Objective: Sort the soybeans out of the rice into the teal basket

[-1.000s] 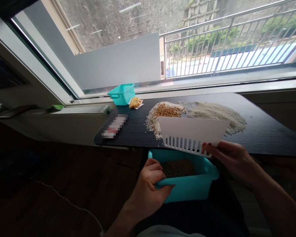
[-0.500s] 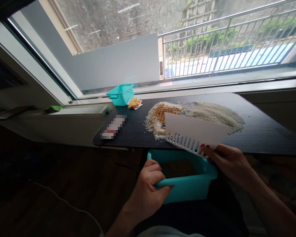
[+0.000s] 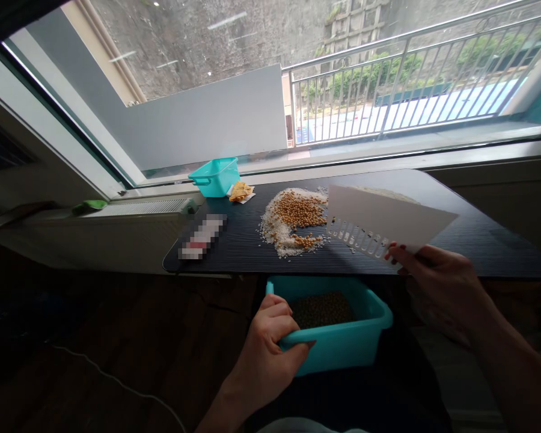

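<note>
My left hand [image 3: 275, 340] grips the left rim of a turquoise plastic bin [image 3: 342, 346], held just below the table's front edge. Small brownish-green beans or pellets [image 3: 322, 308] cover the bin's bottom. In my right hand [image 3: 433, 270] is a white slotted scoop [image 3: 383, 216], pinched at its lower edge and raised over the table's right part. Left of the scoop, a heap of white rice [image 3: 275, 231] with yellow soybeans [image 3: 300, 210] lies on the tabletop. More rice [image 3: 388, 193] shows behind the scoop, mostly hidden by it.
A second turquoise bin [image 3: 216, 178] stands at the table's back left, beside a yellow crumpled item [image 3: 241, 191] on white paper. A pixelated flat object [image 3: 202, 237] lies at the left on the dark table [image 3: 243, 240]. A window with a railing is behind.
My right hand has moved the scoop rightward, away from the soybeans, uncovering more of them and covering the rice on the right. My left hand still grips the bin.
</note>
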`<state>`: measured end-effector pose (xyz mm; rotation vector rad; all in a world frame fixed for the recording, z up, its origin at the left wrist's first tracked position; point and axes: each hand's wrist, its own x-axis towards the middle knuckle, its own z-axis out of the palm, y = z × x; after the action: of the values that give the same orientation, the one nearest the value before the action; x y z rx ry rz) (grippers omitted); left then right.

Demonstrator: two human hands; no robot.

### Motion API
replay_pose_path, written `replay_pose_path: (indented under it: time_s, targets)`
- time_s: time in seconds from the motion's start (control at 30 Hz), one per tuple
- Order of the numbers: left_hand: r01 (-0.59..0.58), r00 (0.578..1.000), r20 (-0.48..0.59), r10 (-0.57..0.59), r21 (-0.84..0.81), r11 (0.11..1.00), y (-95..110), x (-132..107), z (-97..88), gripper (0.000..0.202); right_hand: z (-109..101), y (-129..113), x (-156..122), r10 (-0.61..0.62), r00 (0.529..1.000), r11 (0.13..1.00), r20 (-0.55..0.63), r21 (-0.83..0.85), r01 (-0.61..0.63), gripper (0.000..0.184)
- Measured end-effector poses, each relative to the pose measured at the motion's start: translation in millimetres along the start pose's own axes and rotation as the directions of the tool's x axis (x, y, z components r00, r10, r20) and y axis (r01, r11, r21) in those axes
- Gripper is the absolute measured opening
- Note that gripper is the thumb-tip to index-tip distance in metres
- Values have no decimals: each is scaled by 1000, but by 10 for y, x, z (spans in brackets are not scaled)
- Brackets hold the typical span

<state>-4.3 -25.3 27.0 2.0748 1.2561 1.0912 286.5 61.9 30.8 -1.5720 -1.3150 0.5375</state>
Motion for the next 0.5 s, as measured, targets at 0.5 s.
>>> replay_pose_path:
  time_s: [0.5]
  targets:
    - [-1,1000,-5,1,-17,1000,4,2,2,33,254,-9,85,-80,976,996,204,48,72,45]
